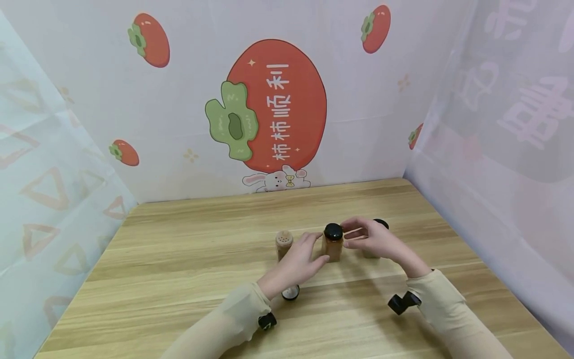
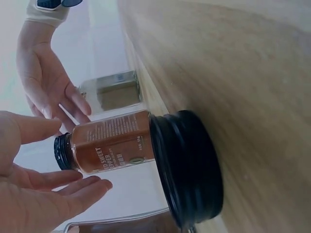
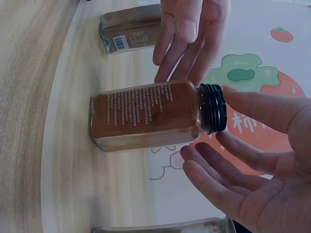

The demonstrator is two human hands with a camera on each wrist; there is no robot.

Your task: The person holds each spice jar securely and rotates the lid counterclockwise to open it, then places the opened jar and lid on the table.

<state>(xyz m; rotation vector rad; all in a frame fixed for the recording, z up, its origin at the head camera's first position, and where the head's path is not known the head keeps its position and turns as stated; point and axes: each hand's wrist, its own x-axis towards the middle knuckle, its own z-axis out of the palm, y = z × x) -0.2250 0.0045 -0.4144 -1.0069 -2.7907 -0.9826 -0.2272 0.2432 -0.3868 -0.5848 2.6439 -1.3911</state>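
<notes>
The red sweet pepper jar (image 1: 333,249) stands upright on its flat base on the bench (image 1: 188,299), right of the middle and well in from the far edge. That base appears to bear its whole weight, so neither hand needs to prop it.

The left hand (image 1: 296,267) and right hand (image 1: 374,239) flank its black cap, fingers loosely spread. Neither is clenched or grasping anything; whether a fingertip brushes the cap is hard to tell. Having a hand on each side probably keeps the jar from tipping either way, and the height of the fingers suits the cap better than the glass body.

Toward the left edge, an uncapped shaker jar (image 1: 284,239) shows its pierced top. Its likely lid (image 1: 290,292) lies hollow side up nearer the near edge, perhaps just as it was set down. Another black-capped jar (image 1: 371,253) stands toward the right edge, partly behind the right hand.
</notes>
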